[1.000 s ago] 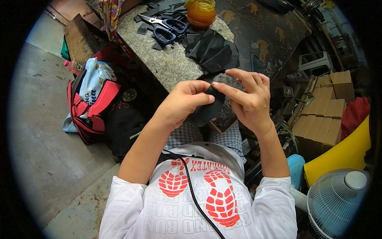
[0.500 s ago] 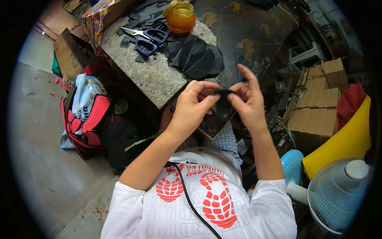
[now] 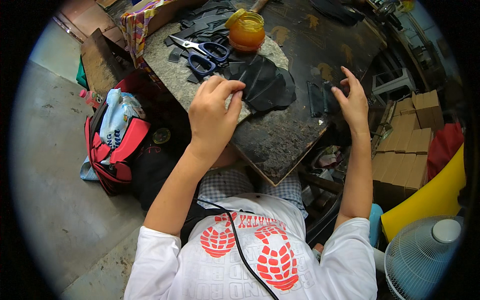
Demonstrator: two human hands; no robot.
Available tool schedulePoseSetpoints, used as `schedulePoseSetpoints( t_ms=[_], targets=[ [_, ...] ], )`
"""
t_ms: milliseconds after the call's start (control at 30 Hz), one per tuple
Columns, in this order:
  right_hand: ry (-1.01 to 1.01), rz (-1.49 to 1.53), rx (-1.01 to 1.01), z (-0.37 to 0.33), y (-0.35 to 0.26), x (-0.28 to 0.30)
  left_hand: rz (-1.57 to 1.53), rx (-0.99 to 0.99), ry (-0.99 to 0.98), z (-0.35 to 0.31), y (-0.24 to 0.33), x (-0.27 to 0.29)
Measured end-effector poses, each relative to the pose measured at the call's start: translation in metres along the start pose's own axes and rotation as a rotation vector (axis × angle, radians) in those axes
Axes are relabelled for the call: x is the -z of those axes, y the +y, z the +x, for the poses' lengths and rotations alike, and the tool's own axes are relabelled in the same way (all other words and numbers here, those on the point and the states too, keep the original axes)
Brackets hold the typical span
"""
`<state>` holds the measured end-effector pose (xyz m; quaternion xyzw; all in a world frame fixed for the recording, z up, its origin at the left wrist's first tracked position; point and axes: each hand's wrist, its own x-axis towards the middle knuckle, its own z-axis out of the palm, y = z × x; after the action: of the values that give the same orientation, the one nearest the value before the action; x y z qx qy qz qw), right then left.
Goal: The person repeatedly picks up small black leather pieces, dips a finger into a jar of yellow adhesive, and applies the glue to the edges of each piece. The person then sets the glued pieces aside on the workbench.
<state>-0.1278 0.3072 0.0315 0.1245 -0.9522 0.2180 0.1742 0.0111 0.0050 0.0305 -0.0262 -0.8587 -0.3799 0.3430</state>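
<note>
My left hand (image 3: 214,110) is over the near edge of the stone slab, thumb and forefinger pinched together at the left side of a fanned pile of black pieces (image 3: 270,87). Whatever is between those fingertips, if anything, is too small to make out. On the dark tabletop to the right lie two narrow black strips (image 3: 315,100), side by side. My right hand (image 3: 354,102) is at the right-hand strip, its thumb tip by that strip's edge and its fingers spread. Blue-handled scissors (image 3: 202,55) and an open jar of amber glue-like stuff (image 3: 247,32) sit beyond the pile.
The grey stone slab (image 3: 167,72) lies on the black table (image 3: 285,150), with black offcuts (image 3: 210,22) at its back. Cardboard boxes (image 3: 405,155) and a fan (image 3: 425,260) stand at the right. A red and black bag (image 3: 127,145) is on the left.
My hands have moved apart, the left toward the pile and the right toward the strips. The black piece held between them is gone from there; a second strip now lies beside the first.
</note>
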Motion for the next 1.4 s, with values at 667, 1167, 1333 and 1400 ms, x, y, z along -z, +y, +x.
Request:
schedulePoseSetpoints(
  t_ms=[667, 1167, 1333, 1400],
  targets=[
    [0.252, -0.086, 0.745, 0.119, -0.151, -0.067, 0.170, -0.051, -0.095, -0.008, -0.009, -0.021],
    [0.124, 0.509, 0.558, 0.052, -0.127, -0.021, -0.031, 0.020, -0.084, -0.019, -0.004, -0.009],
    [-0.402, 0.908, 0.137, -0.027, -0.115, -0.017, -0.211, -0.051, -0.094, -0.028, -0.001, 0.006],
    [-0.512, 0.947, 0.012, -0.053, -0.118, -0.019, -0.318, -0.016, -0.090, -0.032, 0.003, 0.006]
  ],
)
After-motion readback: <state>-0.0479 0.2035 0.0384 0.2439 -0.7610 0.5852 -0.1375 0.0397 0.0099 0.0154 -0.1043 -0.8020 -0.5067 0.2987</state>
